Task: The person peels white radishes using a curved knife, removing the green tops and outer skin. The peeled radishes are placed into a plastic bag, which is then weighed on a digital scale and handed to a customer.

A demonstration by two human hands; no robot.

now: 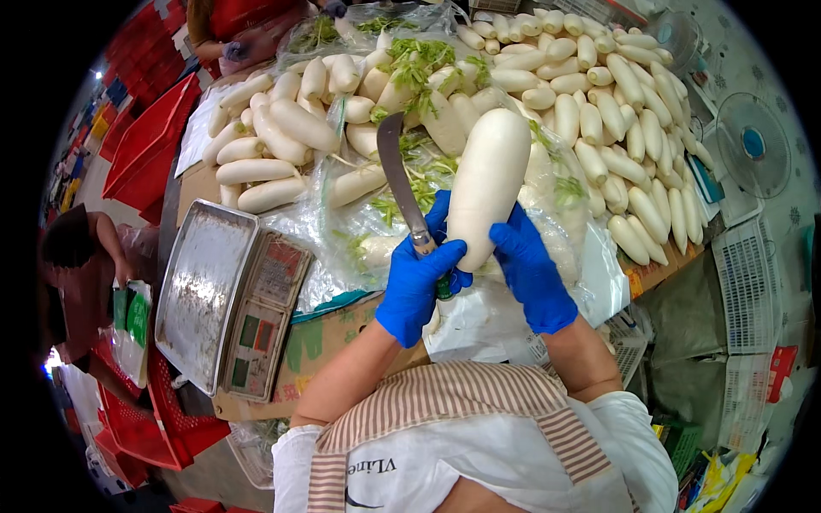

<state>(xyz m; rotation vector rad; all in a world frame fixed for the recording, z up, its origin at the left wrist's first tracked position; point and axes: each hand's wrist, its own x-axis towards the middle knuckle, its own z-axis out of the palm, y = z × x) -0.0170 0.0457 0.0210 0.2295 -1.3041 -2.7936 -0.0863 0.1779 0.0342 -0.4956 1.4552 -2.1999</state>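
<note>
Both my hands wear blue gloves. A large white daikon radish [490, 186] is held up between them, tilted with its thicker end away from me. My left hand [420, 269] grips the handle of a curved-blade knife [399, 173], and its thumb presses on the radish's near end. The blade points away from me, left of the radish. My right hand [532, 269] clasps the radish from the right side, near its lower end. Below and beyond lie a clear plastic bag [327, 199] and cut green radish leaves [410, 202].
Trimmed daikons [628, 128] are heaped at right, more daikons [276, 134] at left. A weighing scale [208, 295] stands at the table's left edge. Red crates [151, 141] lie beyond it. Co-workers stand at far left [90, 276] and across the table [247, 32]. A fan [753, 144] is at right.
</note>
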